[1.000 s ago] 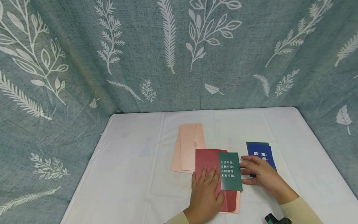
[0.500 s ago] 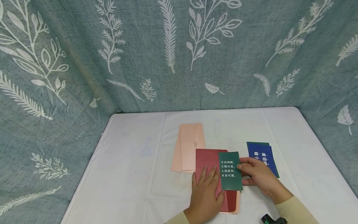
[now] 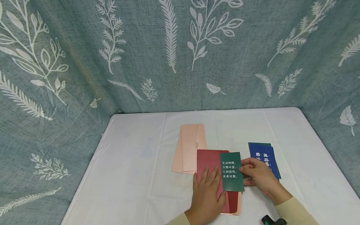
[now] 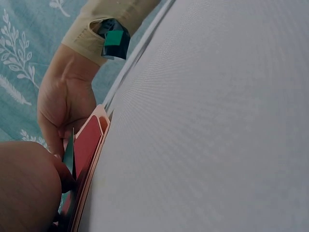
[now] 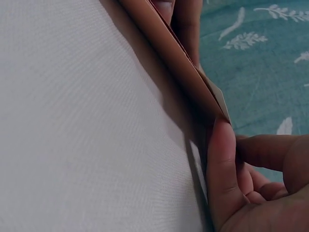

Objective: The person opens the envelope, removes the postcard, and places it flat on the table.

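Note:
A red envelope (image 3: 208, 156) lies on pink paper on the table. My left hand (image 3: 206, 193) rests on it, fingers spread and straight. Over its right side sits a green card (image 3: 232, 182) with lines of white writing. My right hand (image 3: 260, 175) pinches the right edge of that card, thumb on top and other fingers beneath. In the left wrist view the green card (image 4: 69, 152) stands tilted up from the red surface. The right wrist view shows my right fingers (image 5: 223, 150) at the corner of the stacked paper.
Pink envelopes (image 3: 189, 140) lie overlapping behind the red one. A blue card (image 3: 262, 153) with white writing lies over a green one at the right, partly behind my right hand. A dark wrist camera (image 3: 272, 221) sits at the right sleeve. A leaf-patterned curtain (image 3: 180, 87) borders the white table (image 3: 126, 175).
My right hand has moved slightly left, and its thumb has closed onto the green card's right edge. The left hand has stayed on the red envelope.

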The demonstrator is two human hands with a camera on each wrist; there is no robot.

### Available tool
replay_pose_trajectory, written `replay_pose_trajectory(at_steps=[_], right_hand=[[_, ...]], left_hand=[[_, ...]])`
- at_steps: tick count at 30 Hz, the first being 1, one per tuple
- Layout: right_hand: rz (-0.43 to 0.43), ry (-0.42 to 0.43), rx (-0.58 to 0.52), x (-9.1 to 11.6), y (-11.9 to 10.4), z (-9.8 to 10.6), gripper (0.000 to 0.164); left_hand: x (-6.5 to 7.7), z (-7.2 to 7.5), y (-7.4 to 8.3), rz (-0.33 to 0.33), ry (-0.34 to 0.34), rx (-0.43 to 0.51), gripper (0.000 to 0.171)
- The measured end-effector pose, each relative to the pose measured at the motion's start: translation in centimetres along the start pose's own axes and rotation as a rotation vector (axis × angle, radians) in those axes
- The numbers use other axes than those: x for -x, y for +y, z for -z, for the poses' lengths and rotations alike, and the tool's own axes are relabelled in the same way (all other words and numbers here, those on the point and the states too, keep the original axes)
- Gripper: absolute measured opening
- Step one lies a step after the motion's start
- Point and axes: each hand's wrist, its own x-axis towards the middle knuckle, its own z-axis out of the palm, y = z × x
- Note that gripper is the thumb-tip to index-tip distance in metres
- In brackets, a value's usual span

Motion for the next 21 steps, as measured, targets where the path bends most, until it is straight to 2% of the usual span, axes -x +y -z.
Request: replay_pose_trajectory(at_steps=[11,21], right_hand=[[-0.004,0.046,0.08,0.2,-0.4,-0.2,0.031],[0.0,0.047,0.1,0.2,-0.5,0.8,0.035]], left_hand=[[0.0,0.1,0.1,0.001,0.009,0.013,0.065],[-0.2,0.1,0.2,0.011,0.004,0.013,0.065]])
